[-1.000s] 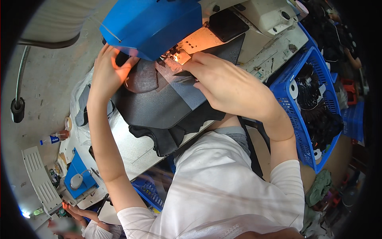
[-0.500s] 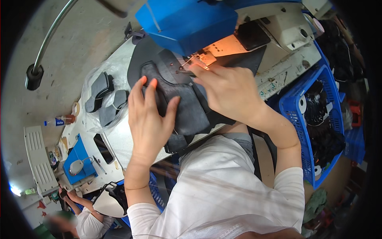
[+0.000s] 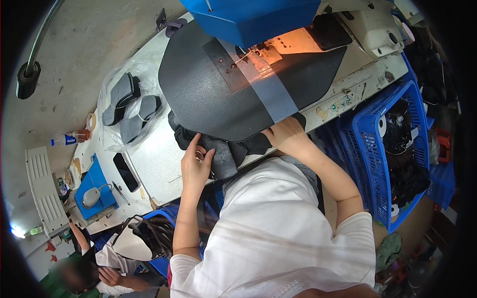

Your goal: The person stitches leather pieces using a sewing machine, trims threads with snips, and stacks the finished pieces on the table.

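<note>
My left hand (image 3: 195, 161) rests at the near-left edge of a black leather-like board (image 3: 198, 89). Its index finger touches that edge, and its thumb lies apart on a dark grey fabric piece (image 3: 224, 160) in a pile of dark pieces. At the board's near-right edge is my right hand (image 3: 289, 135), beside black material; its fingertips are mostly hidden. A grey-blue strip (image 3: 272, 97) crosses the board. Beyond the hands stands a sewing machine with a blue head (image 3: 253, 22), its lamp lighting the metal plate (image 3: 266, 58).
Bundled dark grey pieces (image 3: 125, 89) lie in clear plastic at left. Nearby are a phone (image 3: 126, 172), a tape roll (image 3: 91, 121) and a bottle (image 3: 70, 138). Blue baskets (image 3: 365, 164) with dark goods stand at right. Another person (image 3: 107, 268) sits at lower left.
Both hands have drawn back toward me from the machine plate to the board's near edge. The grey piece they held flat on the board is gone from its top, leaving the board's surface exposed.
</note>
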